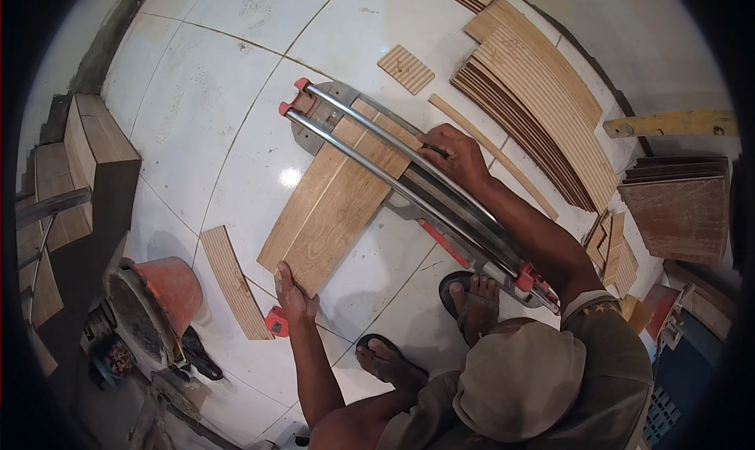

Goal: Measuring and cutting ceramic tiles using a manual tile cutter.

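A wood-look tile (330,214) lies under the two chrome rails of a manual tile cutter (456,206), with a pale line running along its length. My left hand (297,297) grips the tile's near end, thumb on the top face. Beside the far rail, my right hand (458,157) is closed, its fingertips round a small dark thing near the tile's edge that I cannot make out. The cutter's red carriage (535,279) is at the rails' near right end. A red tape measure (277,322) sits on the floor by my left wrist.
Ribbed tile strips (543,112) are stacked at the right, with a narrow strip (495,155) before them. A small ribbed offcut (406,69) and a longer one (234,283) lie on the white floor. An orange bucket (171,293) and tiled steps (102,139) stand left.
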